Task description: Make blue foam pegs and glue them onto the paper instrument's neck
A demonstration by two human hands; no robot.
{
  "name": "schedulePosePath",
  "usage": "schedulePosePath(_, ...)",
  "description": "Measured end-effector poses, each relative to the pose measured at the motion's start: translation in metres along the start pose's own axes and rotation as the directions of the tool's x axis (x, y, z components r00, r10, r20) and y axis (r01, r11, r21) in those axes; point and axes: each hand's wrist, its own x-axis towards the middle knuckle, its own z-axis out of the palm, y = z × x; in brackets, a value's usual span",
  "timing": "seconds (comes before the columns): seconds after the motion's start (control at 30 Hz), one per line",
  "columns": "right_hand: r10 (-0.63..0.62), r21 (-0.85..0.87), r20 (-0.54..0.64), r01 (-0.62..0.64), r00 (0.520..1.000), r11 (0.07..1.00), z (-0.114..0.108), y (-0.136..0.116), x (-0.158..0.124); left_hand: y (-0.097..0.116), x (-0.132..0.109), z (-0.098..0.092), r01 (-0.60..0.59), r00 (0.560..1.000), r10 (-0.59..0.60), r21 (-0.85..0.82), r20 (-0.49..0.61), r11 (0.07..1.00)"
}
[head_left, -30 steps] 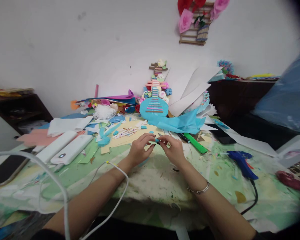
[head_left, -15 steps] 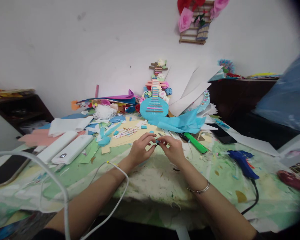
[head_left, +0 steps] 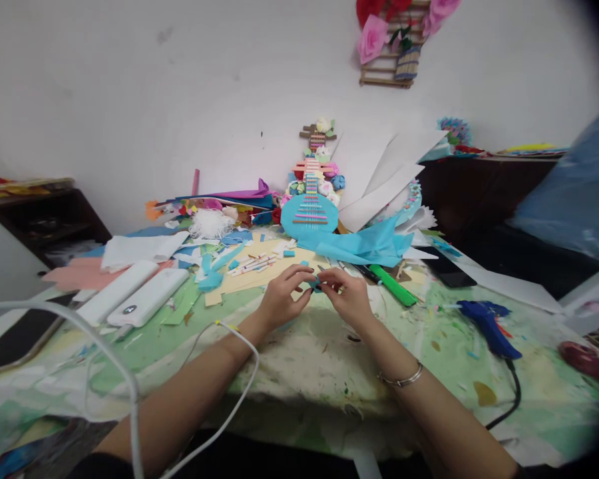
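Observation:
My left hand (head_left: 282,298) and my right hand (head_left: 349,297) meet over the middle of the paint-stained table (head_left: 299,352). Together their fingertips pinch a small blue paper piece (head_left: 313,284). A silver bracelet (head_left: 400,380) sits on my right wrist. Just behind the hands lie a cream sheet (head_left: 259,269) with paper strips and small blue scraps. A blue paper guitar model (head_left: 310,206) leans against the wall further back.
Two white power banks (head_left: 140,296) lie at the left, with a white cable (head_left: 130,392) crossing my left arm. A green marker (head_left: 392,285), a blue glue gun (head_left: 486,319) and a black phone (head_left: 444,269) lie to the right. Coloured paper piles up at the back.
The hands stay together on the small blue piece, with only slight finger movement. The view has shifted a little to the right.

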Motion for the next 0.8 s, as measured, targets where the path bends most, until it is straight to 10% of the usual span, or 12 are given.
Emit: schedulePosePath(0.8, 0.333, 0.439, -0.005, -0.297, 0.943, 0.848, 0.014, 0.009, 0.003, -0.008, 0.0, 0.014, 0.373, 0.882, -0.464, -0.481, -0.081, 0.793)
